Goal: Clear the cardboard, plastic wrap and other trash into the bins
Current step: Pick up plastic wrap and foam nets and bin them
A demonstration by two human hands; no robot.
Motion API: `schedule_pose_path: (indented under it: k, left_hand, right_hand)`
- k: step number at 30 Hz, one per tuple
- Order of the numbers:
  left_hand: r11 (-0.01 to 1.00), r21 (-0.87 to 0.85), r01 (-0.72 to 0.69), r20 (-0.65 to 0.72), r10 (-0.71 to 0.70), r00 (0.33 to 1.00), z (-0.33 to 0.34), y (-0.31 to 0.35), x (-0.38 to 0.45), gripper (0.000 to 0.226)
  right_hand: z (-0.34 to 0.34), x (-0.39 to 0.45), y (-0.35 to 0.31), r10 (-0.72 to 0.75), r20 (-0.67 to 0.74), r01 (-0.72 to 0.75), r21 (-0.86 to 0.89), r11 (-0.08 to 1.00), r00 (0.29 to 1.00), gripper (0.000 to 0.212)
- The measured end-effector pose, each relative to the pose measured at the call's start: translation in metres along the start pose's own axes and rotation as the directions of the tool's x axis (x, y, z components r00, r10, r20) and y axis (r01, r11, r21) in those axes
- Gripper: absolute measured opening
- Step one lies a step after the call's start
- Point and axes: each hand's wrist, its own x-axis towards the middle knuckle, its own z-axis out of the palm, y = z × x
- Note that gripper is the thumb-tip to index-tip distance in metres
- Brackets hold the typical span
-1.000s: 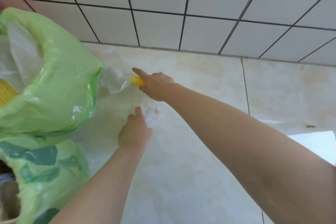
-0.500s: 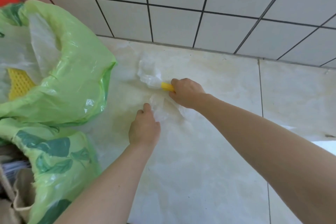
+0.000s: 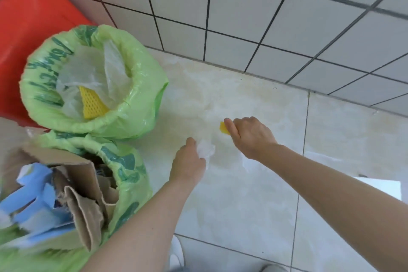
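Pale tiled floor [image 3: 254,201] spreading under both arms. Two green-lined bins at left: far bin [image 3: 141,86] holding clear plastic and yellow mesh, near bin [image 3: 130,172] holding cardboard. Left hand [image 3: 189,162] clutching crumpled plastic wrap [image 3: 206,150] on floor. Right hand [image 3: 249,134] gripping small yellow piece [image 3: 224,128].

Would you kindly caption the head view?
Left hand gathers clear wrap, right hand grips a yellow scrap beside green-lined bins.
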Motion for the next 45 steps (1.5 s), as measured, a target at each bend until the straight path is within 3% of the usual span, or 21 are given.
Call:
schedule_pose_path:
  k: [2, 7, 15, 19, 25, 28, 33, 37, 39, 41, 45]
  left_hand:
    - [0.997, -0.071, 0.034, -0.019, -0.036, 0.999, -0.025, 0.012, -0.016, 0.027]
    - [0.955, -0.262, 0.14, -0.085, -0.167, 0.982, -0.091, 0.045, -0.053, 0.023]
    - [0.814, -0.542, 0.211, -0.121, -0.323, 0.939, -0.201, 0.062, -0.093, 0.053]
    - [0.813, -0.519, 0.263, -0.142, -0.385, 0.912, -0.248, 0.047, -0.086, 0.062]
    - [0.799, -0.494, 0.344, -0.087, -0.439, 0.894, -0.296, 0.018, -0.052, 0.065]
    - [0.758, -0.54, 0.366, -0.02, -0.446, 0.895, -0.31, 0.001, -0.025, 0.074]
    - [0.682, -0.606, 0.409, 0.094, -0.449, 0.889, -0.313, -0.019, 0.01, 0.056]
    - [0.601, -0.728, 0.33, 0.136, -0.345, 0.929, -0.313, -0.023, 0.023, 0.027]
    - [0.609, -0.737, 0.293, 0.183, -0.237, 0.954, -0.313, -0.025, 0.024, 0.042]
    - [0.715, -0.645, 0.27, 0.191, -0.191, 0.963, -0.312, -0.032, 0.025, 0.08]
    - [0.969, -0.229, 0.097, 0.122, -0.071, 0.99, -0.306, -0.04, 0.016, 0.138]
  right_hand:
    - [-0.023, -0.01, -0.017, -0.006, -0.009, 0.006, 0.028, 1.0, 1.0, 0.032]
    - [-0.088, -0.024, -0.058, 0.047, 0.001, -0.046, 0.138, 0.989, 0.999, 0.027]
    - [-0.181, -0.036, -0.146, -0.017, 0.087, -0.028, 0.486, 0.873, 0.996, 0.03]
    - [-0.202, -0.028, -0.197, -0.08, 0.189, -0.045, 0.578, 0.815, 0.979, 0.026]
    - [-0.203, 0.018, -0.256, -0.121, 0.395, -0.097, 0.49, 0.866, 0.91, 0.037]
    - [-0.191, 0.052, -0.273, -0.102, 0.413, -0.126, 0.489, 0.863, 0.905, 0.037]
    - [-0.16, 0.103, -0.289, -0.061, 0.368, -0.121, 0.454, 0.883, 0.928, 0.032]
    - [-0.138, 0.131, -0.295, -0.013, 0.343, -0.142, 0.424, 0.895, 0.939, 0.028]
    - [-0.128, 0.14, -0.297, 0.015, 0.329, -0.153, 0.397, 0.905, 0.944, 0.025]
    - [-0.118, 0.144, -0.299, 0.021, 0.305, -0.146, 0.394, 0.908, 0.952, 0.026]
    - [-0.1, 0.148, -0.3, 0.044, 0.237, -0.152, 0.462, 0.874, 0.97, 0.033]
